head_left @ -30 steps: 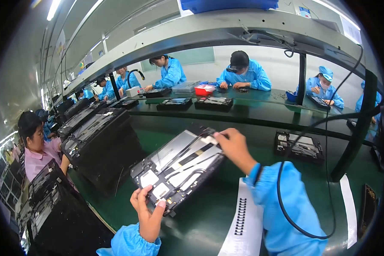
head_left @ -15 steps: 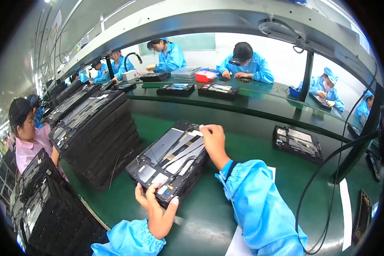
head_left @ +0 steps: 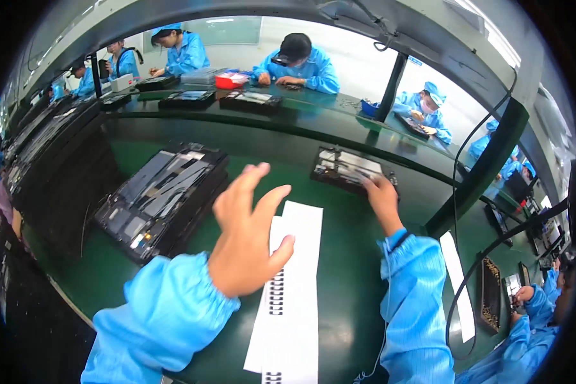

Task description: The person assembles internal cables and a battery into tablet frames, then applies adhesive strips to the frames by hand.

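Note:
My left hand (head_left: 246,233) hangs over the green bench with its fingers spread and nothing in it. Below it lie white paper strips (head_left: 301,256) printed with a column of black marks. To its left sits a short stack of black trays (head_left: 163,198); the top one carries an opened flat device with grey and silver inner parts. Farther right, my right hand (head_left: 384,201) is closed on the near right edge of a single black tray (head_left: 344,168), which holds a similar opened device. Some of its fingertips are hidden behind the tray edge.
Tall stacks of black trays (head_left: 57,141) line the left side. A green post (head_left: 480,173) and dark cables stand at right, near a long box of small brass-coloured parts (head_left: 490,294). Across the raised shelf, co-workers in blue sit; another person's hands (head_left: 521,301) work at far right.
Both hands have left the tray stack. My right hand has moved right onto the single tray, and my left hand has risen over the paper strips. The view has turned right.

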{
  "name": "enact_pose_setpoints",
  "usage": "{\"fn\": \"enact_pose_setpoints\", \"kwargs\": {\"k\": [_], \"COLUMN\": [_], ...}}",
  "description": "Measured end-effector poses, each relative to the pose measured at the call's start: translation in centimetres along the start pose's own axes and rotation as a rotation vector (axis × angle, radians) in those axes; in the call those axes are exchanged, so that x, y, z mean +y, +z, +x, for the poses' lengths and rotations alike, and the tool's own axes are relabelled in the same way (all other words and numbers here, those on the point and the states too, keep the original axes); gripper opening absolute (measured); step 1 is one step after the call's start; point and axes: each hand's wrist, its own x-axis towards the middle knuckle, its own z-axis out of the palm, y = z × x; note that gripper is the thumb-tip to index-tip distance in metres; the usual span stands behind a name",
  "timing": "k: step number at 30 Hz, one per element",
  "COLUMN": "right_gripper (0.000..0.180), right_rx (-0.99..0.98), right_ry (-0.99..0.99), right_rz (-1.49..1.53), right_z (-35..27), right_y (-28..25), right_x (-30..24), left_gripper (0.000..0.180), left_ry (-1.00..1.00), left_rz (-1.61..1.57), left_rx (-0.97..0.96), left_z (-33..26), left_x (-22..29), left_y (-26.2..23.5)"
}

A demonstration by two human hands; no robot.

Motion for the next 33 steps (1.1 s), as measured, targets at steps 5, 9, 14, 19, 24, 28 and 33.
{"fn": "enact_pose_setpoints", "kwargs": {"k": [5, 9, 14, 19, 24, 28, 33], "right_gripper": [0.024, 0.037, 0.049, 0.024, 0.012, 0.017, 0.021], "right_rx": [0.197, 0.116, 0.029, 0.224, 0.176, 0.088, -0.024], "right_ry": [0.379, 0.351, 0.436, 0.619, 0.627, 0.627, -0.018], "right_rz": [-0.118, -0.207, -0.529, 1.085, 1.262, 1.140, -0.146], "right_z": [-1.2, 1.3, 3.4, 3.2, -1.7, -9.0, -15.3], "right_y": [-3.9, -0.7, 1.3, 1.1, -5.9, -13.4, -15.9], "right_x": [9.7, 12.9, 9.1, 6.1, 1.4, 0.4, 0.4], "left_gripper": [0.067, 0.089, 0.086, 0.068, 0.069, 0.066, 0.054], "left_ry": [-0.431, -0.474, -0.461, -0.576, -0.414, -0.121, 0.137], "left_rz": [-0.512, -0.389, -0.484, -0.737, -0.772, -0.481, -0.265], "left_rx": [-0.274, -0.345, -0.355, -0.184, -0.077, -0.375, -0.717], "left_z": [4.5, 6.1, 9.4, 9.1, 6.1, -4.3, -9.7], "left_x": [-8.0, -14.5, -13.9, -11.6, -5.5, 0.1, 0.3], "left_y": [12.0, 20.1, 21.8, 16.6, 8.8, 2.0, 0.2]}}
